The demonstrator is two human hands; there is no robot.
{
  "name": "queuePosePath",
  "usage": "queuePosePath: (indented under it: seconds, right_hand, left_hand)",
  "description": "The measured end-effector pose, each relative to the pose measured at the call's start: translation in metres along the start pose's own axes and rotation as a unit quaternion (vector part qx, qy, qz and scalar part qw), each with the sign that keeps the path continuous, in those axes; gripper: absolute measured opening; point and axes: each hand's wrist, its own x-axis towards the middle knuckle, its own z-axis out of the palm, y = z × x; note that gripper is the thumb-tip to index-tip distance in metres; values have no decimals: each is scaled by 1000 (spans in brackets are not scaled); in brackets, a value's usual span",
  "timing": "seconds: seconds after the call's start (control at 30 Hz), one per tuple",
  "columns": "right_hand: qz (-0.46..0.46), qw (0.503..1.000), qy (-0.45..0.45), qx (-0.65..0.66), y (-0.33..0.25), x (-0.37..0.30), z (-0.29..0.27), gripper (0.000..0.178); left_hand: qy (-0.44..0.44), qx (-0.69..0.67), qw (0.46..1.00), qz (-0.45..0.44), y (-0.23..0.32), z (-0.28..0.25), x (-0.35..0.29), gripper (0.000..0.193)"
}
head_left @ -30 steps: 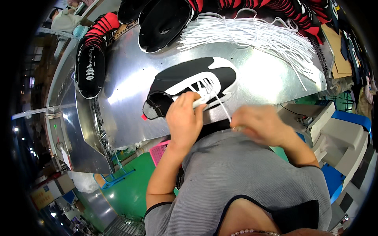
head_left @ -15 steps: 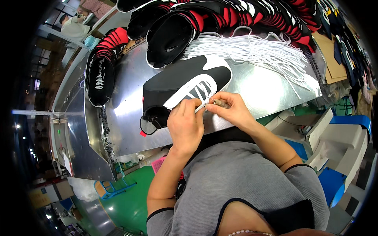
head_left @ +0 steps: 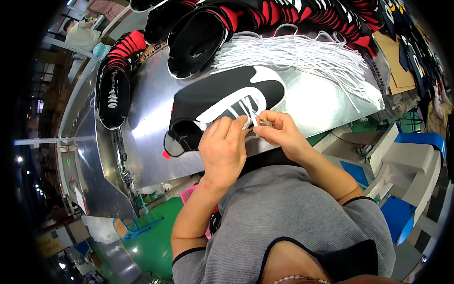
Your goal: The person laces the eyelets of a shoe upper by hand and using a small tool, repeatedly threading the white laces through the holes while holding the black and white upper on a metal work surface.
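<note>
Grey ribbed cloth nearest: the shirt [head_left: 302, 208], dark-edged at neck and short sleeves, a string of pale beads [head_left: 302, 278] at the collar. Beyond it, both hands at work. Left hand [head_left: 222, 146]: fingers bent and held side by side, tips and thumb pinching the near edge of a shoe upper [head_left: 203, 99]. Right hand [head_left: 283, 135]: thumb and forefinger pinched together at a white lace [head_left: 255, 118], by the left fingertips; a small tan-grey item in the grip, too small to tell.

Upper lies on its side on the metal table [head_left: 326, 99], just past the hands. Smooth black panels, rounded white lace panel, white toe edging, grey-lined opening, red tab [head_left: 166, 155]. Long axis slants from lower left to upper right; toe points right and somewhat away, opening toward the left and near edge.

Table sheet metal, glossy, patched with glare. Farther: loose sheaf of thin white laces [head_left: 293, 52]; left of it, a black hollow upper [head_left: 194, 52], oval-mouthed. Far left, nested red-and-black uppers [head_left: 112, 102] in a curved row.
</note>
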Motion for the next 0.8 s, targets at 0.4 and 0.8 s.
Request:
queuePosePath:
  seconds: [0.4,0.8]
  right_hand:
    - [-129,971,45,-199,-5,2,-7,15]
    - [-193,919,75,-336,-2,54,-14,10]
  left_hand:
    - [-161,-3,982,-103,-39,19,-4,19]
    - [-182,-121,958,-186,-50,21,3,32]
